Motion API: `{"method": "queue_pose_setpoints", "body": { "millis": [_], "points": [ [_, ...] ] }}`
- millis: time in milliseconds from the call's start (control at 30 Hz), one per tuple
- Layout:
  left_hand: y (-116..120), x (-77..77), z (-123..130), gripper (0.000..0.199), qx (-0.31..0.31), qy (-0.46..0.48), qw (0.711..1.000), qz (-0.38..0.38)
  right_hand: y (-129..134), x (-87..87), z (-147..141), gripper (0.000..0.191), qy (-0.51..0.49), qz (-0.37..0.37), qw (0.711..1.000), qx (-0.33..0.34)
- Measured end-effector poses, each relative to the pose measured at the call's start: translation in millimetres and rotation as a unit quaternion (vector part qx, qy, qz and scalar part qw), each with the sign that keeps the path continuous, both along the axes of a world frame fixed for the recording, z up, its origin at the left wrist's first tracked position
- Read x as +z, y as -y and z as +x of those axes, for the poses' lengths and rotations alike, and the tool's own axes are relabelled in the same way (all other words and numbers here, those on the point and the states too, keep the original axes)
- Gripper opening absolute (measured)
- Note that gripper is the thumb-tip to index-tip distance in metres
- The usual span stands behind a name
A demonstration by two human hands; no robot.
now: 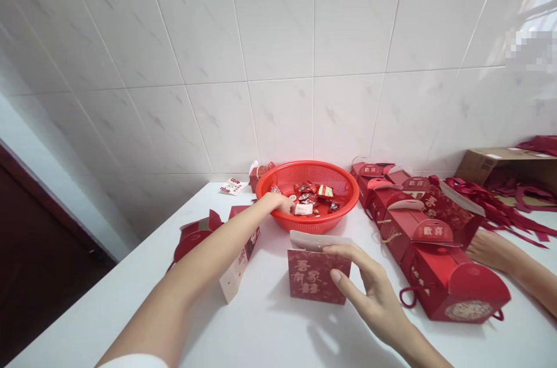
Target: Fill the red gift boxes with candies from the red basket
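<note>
My left hand [284, 203] reaches over the rim of a red plastic basket [308, 224], down to the wrapped sweets [307, 198] inside. Its fingertips are hidden, so I cannot see whether they hold a sweet. With its thumb on the front and its fingers at the top edge, my right hand [369, 292] grips a small red gift box [317, 278] printed with pale Chinese characters. This box stands upright on the white table [261, 327], its pale top flap raised, just in front of the basket.
Several folded red gift boxes [435, 266] stand in a row at right. Another person's hand [491, 249] is behind them. Dark red ribbons [491, 205] spill near a cardboard box [483, 165]. More red boxes [198, 235] lie at left, beside a printed card [234, 186]. A tiled wall rises behind.
</note>
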State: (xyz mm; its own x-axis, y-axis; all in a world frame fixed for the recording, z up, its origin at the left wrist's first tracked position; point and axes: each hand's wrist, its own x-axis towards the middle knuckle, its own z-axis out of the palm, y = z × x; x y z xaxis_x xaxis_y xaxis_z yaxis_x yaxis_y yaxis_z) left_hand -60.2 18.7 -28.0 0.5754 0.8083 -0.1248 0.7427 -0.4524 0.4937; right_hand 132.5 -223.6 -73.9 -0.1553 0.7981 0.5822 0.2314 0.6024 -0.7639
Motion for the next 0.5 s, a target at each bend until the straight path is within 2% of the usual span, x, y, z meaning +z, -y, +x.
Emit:
{"method": "queue_pose_setpoints", "body": {
  "millis": [100,167,367,500],
  "points": [
    [4,1.4,0,0.014,-0.006,-0.081,0.996,-0.048,0,1.4,0,0.023,0.006,0.0,1.0,-0.004],
    [6,4.6,-1,0.02,-0.012,-0.087,0.995,-0.057,0,2.4,1,0.023,0.008,0.002,1.0,-0.004],
    [14,28.9,-11,0.033,-0.006,0.02,0.997,-0.077,0,1.7,1,0.023,0.005,0.0,1.0,-0.001],
    [25,47.0,-22,0.038,-0.002,0.133,0.98,-0.149,0,1.6,1,0.023,0.007,-0.002,1.0,-0.004]
  ]
}}
